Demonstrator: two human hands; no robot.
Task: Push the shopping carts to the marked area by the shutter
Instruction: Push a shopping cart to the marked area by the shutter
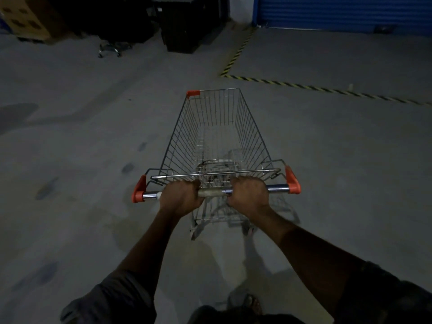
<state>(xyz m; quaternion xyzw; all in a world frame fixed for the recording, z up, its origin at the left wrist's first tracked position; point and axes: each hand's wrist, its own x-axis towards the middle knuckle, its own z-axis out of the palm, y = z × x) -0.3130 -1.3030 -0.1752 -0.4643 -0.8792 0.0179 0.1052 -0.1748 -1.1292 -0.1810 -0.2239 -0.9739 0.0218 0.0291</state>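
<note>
Head view: both hands are gripping the handle bar (211,192) of the shopping cart (252,136). On the bar's left-of-centre section the left hand (181,197) is wrapping round, fingers clenched on it; the right hand (250,195) is doing the same right of centre, knuckles up. The cart is standing on the concrete floor (81,160) straight ahead of the person, basket empty, nose pointing forward and stopping short of the black-yellow hazard tape (292,84). Inside that tape, ahead and to the right, the marked area (327,59) is lying with the blue shutter (339,10) at its far side. The cart is wholly outside it for now.

Step in hand, my read: pushing while steering right.
- Hands are sitting close together; spreading them toward the orange end caps (292,181) would be giving more turning leverage.
- Leading with the left hand should be swinging the nose toward the shutter.
- Crossing the tape squarely and parking parallel to the shutter would be leaving room for more carts.
- The black cabinet (184,24) and chair base (109,49) are sitting ahead-left, so no drifting that way.

Writing: nothing is reading. A pale worn sleeve is covering the bar's middle, with no visible brand. The cardboard box (23,17) is showing dark marks, too dim to read.
</note>
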